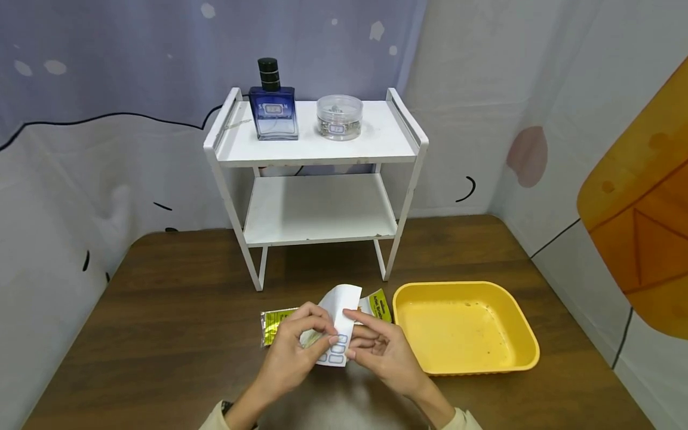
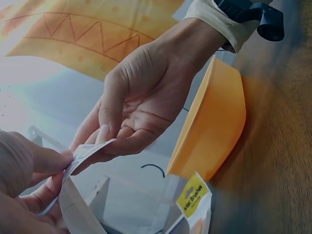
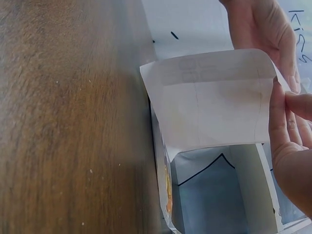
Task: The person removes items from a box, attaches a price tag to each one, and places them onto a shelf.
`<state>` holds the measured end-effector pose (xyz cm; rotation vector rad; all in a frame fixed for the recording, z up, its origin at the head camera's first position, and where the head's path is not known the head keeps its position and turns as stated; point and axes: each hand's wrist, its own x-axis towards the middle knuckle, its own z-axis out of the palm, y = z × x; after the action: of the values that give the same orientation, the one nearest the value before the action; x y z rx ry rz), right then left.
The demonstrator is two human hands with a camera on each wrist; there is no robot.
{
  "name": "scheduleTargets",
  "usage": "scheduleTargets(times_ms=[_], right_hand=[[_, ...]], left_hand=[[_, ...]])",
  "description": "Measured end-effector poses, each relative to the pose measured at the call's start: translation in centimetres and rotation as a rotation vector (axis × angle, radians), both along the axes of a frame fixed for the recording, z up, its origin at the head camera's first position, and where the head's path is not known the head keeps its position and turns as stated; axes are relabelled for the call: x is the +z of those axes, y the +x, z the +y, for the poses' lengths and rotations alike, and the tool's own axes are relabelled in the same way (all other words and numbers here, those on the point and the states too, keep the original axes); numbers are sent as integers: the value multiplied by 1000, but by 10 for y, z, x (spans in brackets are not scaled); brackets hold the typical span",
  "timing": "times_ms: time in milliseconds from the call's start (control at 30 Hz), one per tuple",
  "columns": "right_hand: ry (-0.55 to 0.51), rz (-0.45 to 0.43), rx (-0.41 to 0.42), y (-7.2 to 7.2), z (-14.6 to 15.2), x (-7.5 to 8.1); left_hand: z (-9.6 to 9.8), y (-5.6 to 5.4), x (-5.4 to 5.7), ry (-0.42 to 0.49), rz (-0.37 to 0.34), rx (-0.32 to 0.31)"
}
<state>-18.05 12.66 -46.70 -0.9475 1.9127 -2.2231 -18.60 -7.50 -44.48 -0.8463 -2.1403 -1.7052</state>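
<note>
A white sheet of blue-bordered sticker labels point(image 1: 352, 301) is held between both hands above the table's front, its upper part curling back. My left hand point(image 1: 290, 352) pinches it at the left, thumb on the printed face beside the labels. From the right edge, my right hand point(image 1: 384, 352) holds it between thumb and fingers. The left wrist view shows the thumb of each hand on the sheet. In the right wrist view the sheet's plain back point(image 3: 219, 112) spreads wide. Behind the hands lies a packet marked "Artist Brushes" point(image 1: 380, 306), partly hidden.
A yellow basin point(image 1: 457, 334) stands right of the hands. Behind them is a white two-tier rack point(image 1: 322, 209). On its top tier are a blue perfume bottle point(image 1: 274, 113) and a round clear jar point(image 1: 340, 113), each with a small blue-bordered label. Printed cloth hangs around the table.
</note>
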Motion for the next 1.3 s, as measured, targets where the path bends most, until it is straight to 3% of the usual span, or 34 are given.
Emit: scheduleTargets(times_ms=[233,433,733,900,1133,1300], right_hand=[[-1,20,11,-2,0,-1],[15,40,5,-2,-1,0],[-6,24,11,-2,-3,1],[-4,14,12,-1,-3,1],[1,5,-1,-2,-3,0],[-10,1,18,-1,-3,-1]], left_hand=[[1,1,-1,-22,44,16],[1,2,0,-46,37,42],[1,4,1,-68,84,52],[1,5,3,-106,74,59],[-4,5,5,-83,5,2],[-14,3,10,-44,-68,-80]])
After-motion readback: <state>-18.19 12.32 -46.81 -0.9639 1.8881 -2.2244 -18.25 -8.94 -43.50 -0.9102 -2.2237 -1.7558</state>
